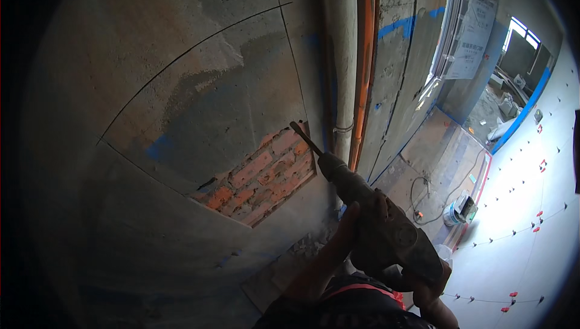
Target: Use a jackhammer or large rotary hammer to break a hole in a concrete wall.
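Observation:
A dusty demolition hammer [383,220] slants up toward the wall, held in both my hands. My left hand [350,225] is closed around its front part. At the rear grip, my right hand [432,284] is wrapped around the handle. The flat chisel bit [309,140] reaches the top right corner of a patch of bare red brick [266,172]; whether its tip touches cannot be made out. Grey plaster [241,108] surrounds the patch above, and black marked lines [187,54] frame that area on the wall.
A pale vertical pipe [339,57] and an orange one [362,57] run close right of the bit. Rubble [311,244] lies at the wall's foot. Farther right are a cable [417,199], a bucket [452,214] and a white tiled wall [519,208] with red and black clips.

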The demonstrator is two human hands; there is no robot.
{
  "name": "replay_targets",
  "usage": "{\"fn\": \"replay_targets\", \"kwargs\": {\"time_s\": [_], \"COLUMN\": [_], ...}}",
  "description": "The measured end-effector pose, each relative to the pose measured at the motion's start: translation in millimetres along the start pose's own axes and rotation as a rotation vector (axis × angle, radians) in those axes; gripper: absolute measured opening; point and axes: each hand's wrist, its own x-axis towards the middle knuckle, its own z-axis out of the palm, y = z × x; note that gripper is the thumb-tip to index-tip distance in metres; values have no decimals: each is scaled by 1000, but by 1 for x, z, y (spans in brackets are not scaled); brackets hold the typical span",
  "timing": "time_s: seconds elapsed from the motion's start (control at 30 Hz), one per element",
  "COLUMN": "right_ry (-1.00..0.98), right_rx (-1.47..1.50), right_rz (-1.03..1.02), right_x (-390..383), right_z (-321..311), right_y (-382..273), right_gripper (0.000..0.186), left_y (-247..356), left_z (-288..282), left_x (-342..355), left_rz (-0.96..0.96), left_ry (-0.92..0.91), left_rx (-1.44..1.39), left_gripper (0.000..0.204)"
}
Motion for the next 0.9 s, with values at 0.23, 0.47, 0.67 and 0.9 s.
{"fn": "replay_targets", "kwargs": {"time_s": [0.23, 0.47, 0.67, 0.9], "right_ry": [-22, -163, -117, -63], "right_rx": [154, -31, 141, 246], "right_rz": [174, 88, 24, -6], "right_x": [27, 22, 35, 45], "right_z": [21, 23, 27, 33], "right_y": [15, 10, 21, 28], "right_gripper": [23, 38, 35, 42], "left_y": [24, -8, 40, 46], "left_z": [-29, -65, -9, -5], "left_x": [29, 53, 65, 72], "left_rz": [33, 120, 259, 307], "left_ry": [-6, -121, -401, -436], "left_rx": [-134, -116, -71, 45], "left_gripper": [95, 107, 114, 106]}}
